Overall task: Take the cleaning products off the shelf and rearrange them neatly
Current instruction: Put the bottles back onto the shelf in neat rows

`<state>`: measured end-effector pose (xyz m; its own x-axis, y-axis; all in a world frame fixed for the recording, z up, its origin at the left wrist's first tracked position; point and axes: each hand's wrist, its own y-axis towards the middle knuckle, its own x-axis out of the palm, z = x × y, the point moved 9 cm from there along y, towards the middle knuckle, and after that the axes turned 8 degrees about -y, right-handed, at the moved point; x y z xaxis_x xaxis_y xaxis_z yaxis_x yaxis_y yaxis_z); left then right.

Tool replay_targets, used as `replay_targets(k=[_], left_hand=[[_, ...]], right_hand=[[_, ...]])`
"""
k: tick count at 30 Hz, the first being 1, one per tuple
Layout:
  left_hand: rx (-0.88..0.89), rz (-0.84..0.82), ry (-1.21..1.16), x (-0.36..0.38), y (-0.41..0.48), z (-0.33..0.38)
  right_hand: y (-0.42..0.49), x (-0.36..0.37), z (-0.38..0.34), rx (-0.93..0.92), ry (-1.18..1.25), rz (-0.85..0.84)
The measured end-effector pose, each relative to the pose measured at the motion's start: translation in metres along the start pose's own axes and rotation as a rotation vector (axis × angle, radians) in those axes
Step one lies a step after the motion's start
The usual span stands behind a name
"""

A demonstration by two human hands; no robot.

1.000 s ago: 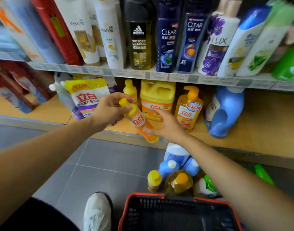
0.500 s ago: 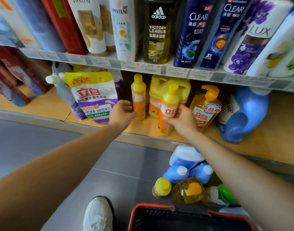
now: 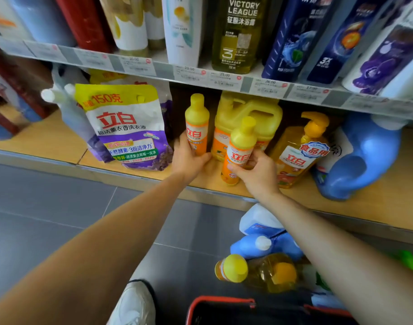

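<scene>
Two bottles (image 3: 197,123) between curled fingers (image 3: 258,158)

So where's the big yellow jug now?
The jug stands mid-frame on the lower shelf, behind the small bottle the right hand grips, left of the pump bottle.

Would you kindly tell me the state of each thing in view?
Left hand, grips rear bottle.
Right hand, grips front bottle.
Rear bottle, upright, capped.
Front bottle, upright, capped.
Pouch, standing.
Pump bottle, upright.
Blue jug, tilted.
Floor bottle, lying, capped.
</scene>
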<state>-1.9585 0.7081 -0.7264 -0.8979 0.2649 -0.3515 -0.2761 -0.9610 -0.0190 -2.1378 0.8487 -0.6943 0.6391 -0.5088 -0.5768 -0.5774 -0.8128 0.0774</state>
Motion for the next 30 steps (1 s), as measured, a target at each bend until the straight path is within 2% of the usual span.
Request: replay_targets(k=[6, 17, 23, 25, 28, 30], left_hand=[[0.012, -0.035, 0.023, 0.001, 0.008, -0.011], [-0.007, -0.026, -0.152, 0.025, 0.058, -0.008], [-0.012, -0.024, -0.118, 0.015, 0.020, -0.029], [0.069, -0.079, -0.078, 0.012, -0.003, -0.026], [0.150, -0.249, 0.015, 0.025, -0.032, -0.018], [0.197, -0.277, 0.061, 0.032, -0.041, -0.011]], right_hand=[[0.001, 0.001, 0.002, 0.001, -0.042, -0.014], [0.003, 0.003, 0.013, 0.003, -0.023, -0.035], [0.002, 0.005, 0.004, -0.011, -0.014, -0.042], [0.004, 0.009, -0.001, -0.012, 0.000, -0.045], [0.005, 0.016, -0.013, -0.018, 0.007, -0.031], [0.004, 0.023, -0.020, -0.007, 0.029, -0.025]])
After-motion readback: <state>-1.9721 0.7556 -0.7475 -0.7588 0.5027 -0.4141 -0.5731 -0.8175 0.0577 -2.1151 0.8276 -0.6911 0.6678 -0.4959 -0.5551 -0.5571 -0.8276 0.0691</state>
